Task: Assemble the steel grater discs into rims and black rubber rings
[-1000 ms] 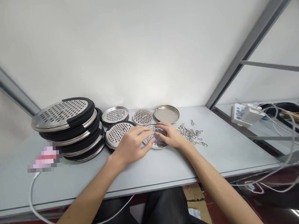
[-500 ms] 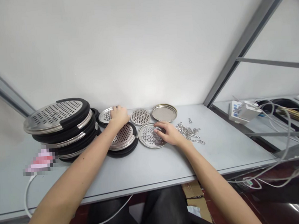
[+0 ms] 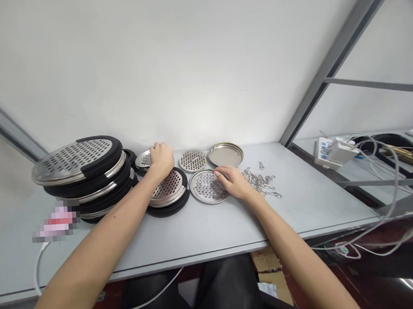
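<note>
My left hand point(image 3: 162, 158) is over the right edge of a perforated metal disc point(image 3: 143, 160) at the back; its fingers are curled, and what they hold, if anything, is hidden. In front of it lies a black-rimmed stack of perforated discs point(image 3: 168, 187). My right hand point(image 3: 233, 181) rests at the right rim of a round metal grater plate point(image 3: 205, 187), thumb and fingers apart. Behind are a grater disc point(image 3: 192, 160) without a rim and a shallow round metal lid point(image 3: 225, 155). Small metal clips point(image 3: 259, 181) lie in a heap right of my right hand.
A tall stack of black-edged round graters point(image 3: 84, 157) stands at the left, beside a blurred pink item point(image 3: 58, 220) with a white cable. At the right are a metal frame post point(image 3: 315, 96), a power strip point(image 3: 334, 152) and loose cables.
The view has shifted slightly. My left hand has moved a little over the back disc, its fingers more curled. My right hand remains at the grater plate's rim.
</note>
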`<action>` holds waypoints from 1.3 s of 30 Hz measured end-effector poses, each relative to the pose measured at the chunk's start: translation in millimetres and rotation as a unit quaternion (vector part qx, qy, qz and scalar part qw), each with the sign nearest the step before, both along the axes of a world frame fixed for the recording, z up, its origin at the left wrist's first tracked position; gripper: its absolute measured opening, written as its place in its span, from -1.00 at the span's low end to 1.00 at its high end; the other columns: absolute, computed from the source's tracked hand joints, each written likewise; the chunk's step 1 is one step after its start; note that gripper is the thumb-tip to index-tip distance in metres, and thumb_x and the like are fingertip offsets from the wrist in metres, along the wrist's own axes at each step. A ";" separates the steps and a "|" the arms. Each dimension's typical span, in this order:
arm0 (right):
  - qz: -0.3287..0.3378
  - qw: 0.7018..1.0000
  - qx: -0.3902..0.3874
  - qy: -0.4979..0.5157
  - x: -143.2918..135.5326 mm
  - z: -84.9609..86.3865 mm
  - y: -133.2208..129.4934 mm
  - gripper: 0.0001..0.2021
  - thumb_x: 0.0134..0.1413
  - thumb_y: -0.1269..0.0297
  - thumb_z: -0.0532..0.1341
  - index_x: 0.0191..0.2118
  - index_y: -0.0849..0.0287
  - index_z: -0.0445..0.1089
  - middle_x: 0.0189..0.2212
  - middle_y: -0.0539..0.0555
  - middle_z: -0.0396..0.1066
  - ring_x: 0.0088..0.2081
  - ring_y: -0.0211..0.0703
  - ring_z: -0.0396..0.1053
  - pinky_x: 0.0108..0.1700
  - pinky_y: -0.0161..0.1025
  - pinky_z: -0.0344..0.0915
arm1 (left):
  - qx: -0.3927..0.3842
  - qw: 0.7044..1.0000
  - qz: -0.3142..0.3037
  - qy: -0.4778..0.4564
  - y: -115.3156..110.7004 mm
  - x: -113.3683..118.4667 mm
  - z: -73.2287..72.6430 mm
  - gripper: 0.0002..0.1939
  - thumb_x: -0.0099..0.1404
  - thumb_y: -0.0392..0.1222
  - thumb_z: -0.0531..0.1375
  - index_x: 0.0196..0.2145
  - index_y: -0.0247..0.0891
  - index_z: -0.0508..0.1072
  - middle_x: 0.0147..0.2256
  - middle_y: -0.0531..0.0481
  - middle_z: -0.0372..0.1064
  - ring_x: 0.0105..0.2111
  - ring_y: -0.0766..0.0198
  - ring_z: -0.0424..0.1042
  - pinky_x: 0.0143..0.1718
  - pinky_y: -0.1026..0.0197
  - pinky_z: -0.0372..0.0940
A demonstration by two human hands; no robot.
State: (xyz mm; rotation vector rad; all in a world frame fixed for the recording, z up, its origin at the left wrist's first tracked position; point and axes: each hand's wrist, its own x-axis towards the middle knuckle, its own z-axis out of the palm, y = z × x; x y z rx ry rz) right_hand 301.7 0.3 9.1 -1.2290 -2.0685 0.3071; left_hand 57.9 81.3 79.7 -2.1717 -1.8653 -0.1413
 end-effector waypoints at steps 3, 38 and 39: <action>-0.009 1.000 0.004 0.001 -0.7 -1.5 0.0 -0.70 0.30 0.18 0.04 -0.13 0.17 0.49 -0.13 0.17 0.51 -0.08 0.02 0.40 0.02 -0.08 0.26 | 0.019 1.000 -0.009 0.000 -4.6 0.1 3.5 -0.67 0.26 -0.43 0.01 -0.13 -0.42 0.51 -0.06 -0.37 0.39 0.01 -0.15 0.28 -0.04 -0.02 0.13; 0.004 0.989 0.063 0.136 -13.1 -2.3 -8.0 0.47 -0.46 -0.17 0.48 0.40 0.06 -0.56 0.43 0.25 -0.44 0.40 0.31 -0.30 0.36 0.27 -0.17 | 0.014 0.715 -0.354 -0.603 -98.4 52.1 -38.7 -0.89 0.29 -0.24 0.20 -0.40 -0.23 0.37 -0.07 -0.14 0.35 0.09 0.11 0.34 0.17 -0.03 0.19; -0.005 0.989 0.066 0.134 -15.0 -1.8 -9.2 0.46 -0.44 -0.11 0.49 0.40 0.07 -0.59 0.43 0.26 -0.45 0.41 0.30 -0.30 0.36 0.27 -0.16 | 0.011 0.718 -0.354 -0.600 -101.3 53.1 -37.9 -0.89 0.29 -0.24 0.21 -0.41 -0.22 0.37 -0.07 -0.14 0.35 0.10 0.10 0.33 0.17 -0.03 0.18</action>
